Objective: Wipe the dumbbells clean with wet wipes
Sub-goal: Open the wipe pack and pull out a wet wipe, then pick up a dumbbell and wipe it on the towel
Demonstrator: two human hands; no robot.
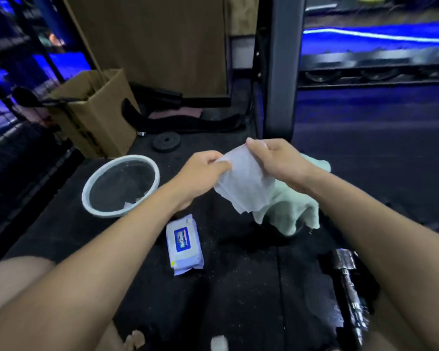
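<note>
Both hands hold a white wet wipe (243, 183) up above the dark floor mat. My left hand (203, 168) pinches its left edge and my right hand (274, 158) pinches its top right corner, so the sheet hangs partly unfolded between them. The pack of wet wipes (184, 245) lies flat on the mat below my left forearm. A dumbbell (350, 287) with a chrome handle and dark ends lies on the mat at the lower right, partly hidden by my right forearm. A pale green towel (289, 211) is bunched on the mat behind the wipe.
A white-rimmed basin (122, 186) with a scrap of wipe inside sits at the left. Behind it stands an open cardboard box (94, 115). A small black weight plate (165, 142) lies further back. A grey upright post (280, 72) rises behind my right hand.
</note>
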